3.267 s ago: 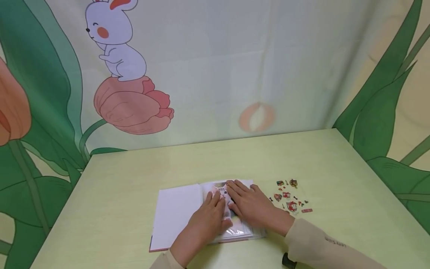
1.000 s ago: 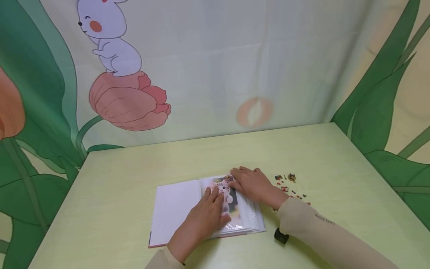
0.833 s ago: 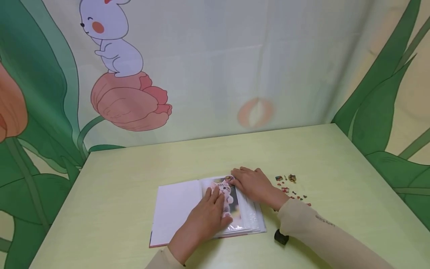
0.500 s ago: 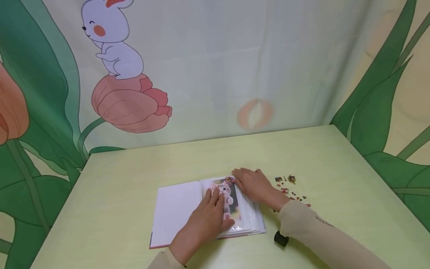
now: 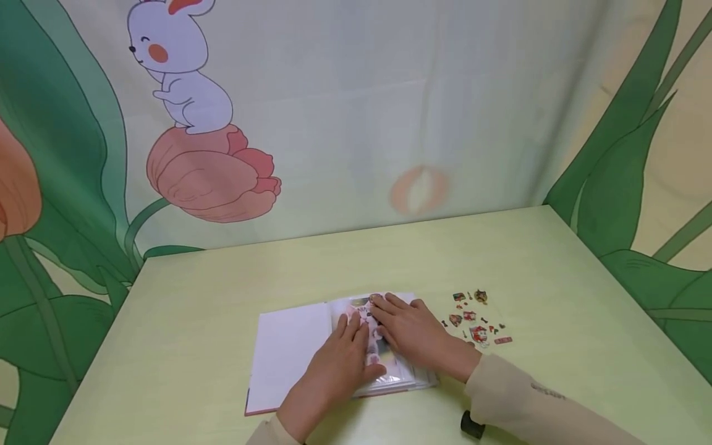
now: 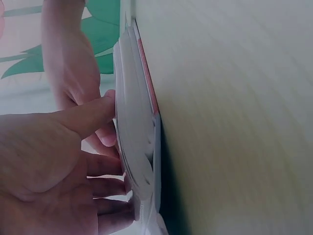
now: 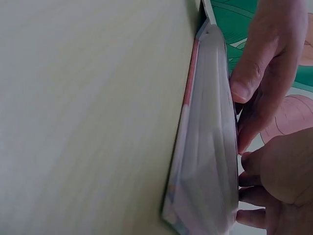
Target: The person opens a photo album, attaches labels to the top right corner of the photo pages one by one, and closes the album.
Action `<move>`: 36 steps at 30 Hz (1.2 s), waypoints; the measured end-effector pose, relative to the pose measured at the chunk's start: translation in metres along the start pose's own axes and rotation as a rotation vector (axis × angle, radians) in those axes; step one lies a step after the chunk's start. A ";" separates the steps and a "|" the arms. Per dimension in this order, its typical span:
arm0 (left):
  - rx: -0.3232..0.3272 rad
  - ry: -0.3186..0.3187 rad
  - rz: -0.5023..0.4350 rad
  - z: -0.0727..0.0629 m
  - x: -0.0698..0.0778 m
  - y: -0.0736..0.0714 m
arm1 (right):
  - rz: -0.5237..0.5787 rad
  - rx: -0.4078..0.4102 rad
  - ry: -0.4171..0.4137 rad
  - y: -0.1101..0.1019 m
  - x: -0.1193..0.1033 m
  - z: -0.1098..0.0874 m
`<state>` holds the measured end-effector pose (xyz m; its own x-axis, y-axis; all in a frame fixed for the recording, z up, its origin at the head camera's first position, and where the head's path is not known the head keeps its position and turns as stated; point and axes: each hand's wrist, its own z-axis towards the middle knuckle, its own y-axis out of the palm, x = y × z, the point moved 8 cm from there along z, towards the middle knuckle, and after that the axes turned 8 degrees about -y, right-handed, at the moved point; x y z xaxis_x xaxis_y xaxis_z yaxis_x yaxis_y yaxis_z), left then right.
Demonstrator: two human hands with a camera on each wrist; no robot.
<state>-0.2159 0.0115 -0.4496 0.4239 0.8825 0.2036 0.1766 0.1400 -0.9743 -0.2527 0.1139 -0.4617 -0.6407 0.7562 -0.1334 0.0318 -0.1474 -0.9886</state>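
An open photo album lies on the table, its left side a plain white page. On its right side a cat photo shows under a clear sleeve. My left hand rests on the photo's left part, fingers extended. With straight fingers, my right hand presses on the photo's upper part and hides the round sticker seen there earlier. Both wrist views show the album's page edges side-on, with fingertips touching the top page. Nothing is gripped by either hand.
To the right of the album lie several small colourful stickers, seemingly on a clear sheet. A black object sits below the right sleeve. Behind the table hangs a printed curtain.
From the photo's upper right corner, my right hand has moved left and down over the photo, covering the round sticker and uncovering more loose stickers. My left hand stays nearly where it was.
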 end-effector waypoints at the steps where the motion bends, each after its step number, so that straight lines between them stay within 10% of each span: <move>1: 0.002 0.004 -0.002 0.001 0.001 0.000 | -0.008 -0.010 0.009 0.001 0.002 -0.001; 36: 0.008 -0.001 -0.073 -0.001 0.001 0.001 | 0.030 -0.019 0.151 0.010 0.043 0.020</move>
<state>-0.2147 0.0126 -0.4503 0.4092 0.8702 0.2744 0.1999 0.2080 -0.9575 -0.2954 0.1318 -0.4755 -0.5168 0.8389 -0.1705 0.0646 -0.1604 -0.9849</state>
